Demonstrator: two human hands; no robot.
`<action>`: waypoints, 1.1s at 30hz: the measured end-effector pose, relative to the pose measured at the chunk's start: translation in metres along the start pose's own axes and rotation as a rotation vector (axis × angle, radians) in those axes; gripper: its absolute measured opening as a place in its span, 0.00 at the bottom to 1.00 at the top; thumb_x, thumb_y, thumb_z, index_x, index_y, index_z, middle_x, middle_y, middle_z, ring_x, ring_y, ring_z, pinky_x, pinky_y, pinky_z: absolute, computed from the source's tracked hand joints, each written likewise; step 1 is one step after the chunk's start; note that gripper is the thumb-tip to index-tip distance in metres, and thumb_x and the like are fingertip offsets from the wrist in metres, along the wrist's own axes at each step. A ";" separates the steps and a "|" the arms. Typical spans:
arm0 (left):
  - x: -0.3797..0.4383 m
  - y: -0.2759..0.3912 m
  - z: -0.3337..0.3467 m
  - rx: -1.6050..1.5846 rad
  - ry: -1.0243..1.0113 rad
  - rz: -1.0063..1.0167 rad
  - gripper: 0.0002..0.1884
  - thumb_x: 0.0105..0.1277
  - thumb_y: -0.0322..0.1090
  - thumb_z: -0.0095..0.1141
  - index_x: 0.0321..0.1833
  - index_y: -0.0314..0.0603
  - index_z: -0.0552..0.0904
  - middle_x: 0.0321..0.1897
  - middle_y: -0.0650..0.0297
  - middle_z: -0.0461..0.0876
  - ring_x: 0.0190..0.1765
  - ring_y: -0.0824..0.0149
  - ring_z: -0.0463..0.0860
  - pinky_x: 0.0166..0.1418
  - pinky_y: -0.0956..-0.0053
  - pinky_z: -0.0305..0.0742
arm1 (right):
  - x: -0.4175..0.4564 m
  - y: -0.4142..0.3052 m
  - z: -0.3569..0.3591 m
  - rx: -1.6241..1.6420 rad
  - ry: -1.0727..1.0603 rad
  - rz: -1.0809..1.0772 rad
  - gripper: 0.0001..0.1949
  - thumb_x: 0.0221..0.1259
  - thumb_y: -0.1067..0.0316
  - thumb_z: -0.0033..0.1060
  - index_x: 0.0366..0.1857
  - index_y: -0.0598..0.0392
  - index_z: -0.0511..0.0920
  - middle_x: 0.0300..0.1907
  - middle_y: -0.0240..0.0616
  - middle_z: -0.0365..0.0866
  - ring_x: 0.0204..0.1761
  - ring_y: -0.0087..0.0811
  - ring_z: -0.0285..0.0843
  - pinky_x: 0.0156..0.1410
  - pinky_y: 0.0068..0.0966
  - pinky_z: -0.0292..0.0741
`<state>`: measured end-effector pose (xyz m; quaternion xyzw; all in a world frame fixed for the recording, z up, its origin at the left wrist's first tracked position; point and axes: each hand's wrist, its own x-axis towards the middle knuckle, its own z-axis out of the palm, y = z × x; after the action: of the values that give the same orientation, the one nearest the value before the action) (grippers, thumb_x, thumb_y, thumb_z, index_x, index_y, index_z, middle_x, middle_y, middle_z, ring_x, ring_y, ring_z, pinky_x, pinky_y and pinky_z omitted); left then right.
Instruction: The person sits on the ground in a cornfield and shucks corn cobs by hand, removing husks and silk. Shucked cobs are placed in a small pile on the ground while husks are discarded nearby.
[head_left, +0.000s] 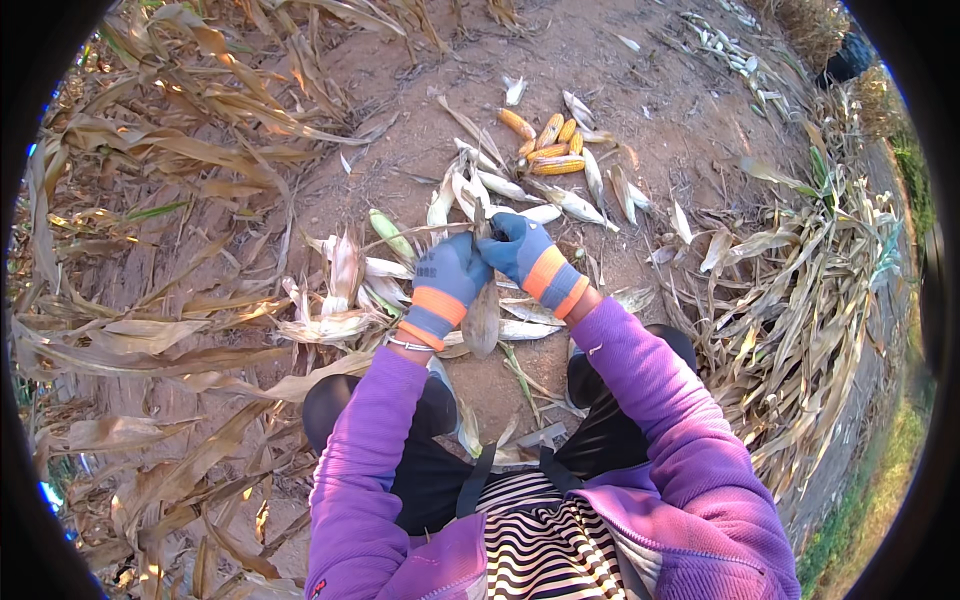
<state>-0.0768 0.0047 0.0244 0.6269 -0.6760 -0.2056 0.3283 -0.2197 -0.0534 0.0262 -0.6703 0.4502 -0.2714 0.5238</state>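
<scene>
My left hand (444, 279), in a grey-blue coated glove with an orange-striped cuff, grips an ear of corn in dry brown husk (481, 321). The ear stands nearly upright in the picture, its wider part hanging below the fingers. At its upper part my right hand (527, 253), gloved alike, pinches the husk with fingers curled in; the fingertips are partly hidden. Beyond the hands lie several husked yellow corn cobs (556, 163) in a small pile. Unhusked ears (576, 204) in pale husks lie around it, and a greener ear (391, 234) is left of the hands.
Loose torn husks (341, 281) lie to the left of my hands. Dry corn stalks and leaves (142, 330) cover the left side. A heap of cut stalks (780, 315) lies at right. More pale ears (731, 52) are strewn on the bare soil (420, 97) at upper right.
</scene>
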 end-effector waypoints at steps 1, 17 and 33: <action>-0.001 0.001 -0.001 -0.012 -0.004 -0.013 0.12 0.60 0.39 0.57 0.33 0.35 0.76 0.25 0.46 0.78 0.29 0.45 0.78 0.33 0.59 0.72 | 0.000 0.000 0.000 -0.016 -0.005 0.002 0.15 0.52 0.59 0.63 0.32 0.62 0.78 0.27 0.46 0.82 0.29 0.33 0.79 0.35 0.32 0.75; -0.002 -0.023 0.006 -0.563 -0.112 -0.328 0.05 0.61 0.30 0.50 0.34 0.35 0.76 0.22 0.71 0.72 0.27 0.77 0.68 0.29 0.78 0.66 | -0.001 -0.003 -0.013 0.162 -0.150 0.079 0.15 0.53 0.58 0.64 0.30 0.62 0.79 0.23 0.39 0.77 0.27 0.24 0.70 0.33 0.29 0.71; -0.001 0.004 -0.004 -0.034 -0.026 -0.152 0.12 0.59 0.42 0.58 0.38 0.42 0.82 0.29 0.48 0.82 0.33 0.46 0.82 0.35 0.59 0.75 | -0.004 0.001 -0.002 -0.120 -0.024 -0.035 0.10 0.54 0.65 0.57 0.34 0.62 0.78 0.25 0.44 0.77 0.28 0.30 0.74 0.35 0.30 0.72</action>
<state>-0.0768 0.0067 0.0294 0.6679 -0.6272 -0.2495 0.3134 -0.2235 -0.0512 0.0268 -0.7115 0.4475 -0.2449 0.4833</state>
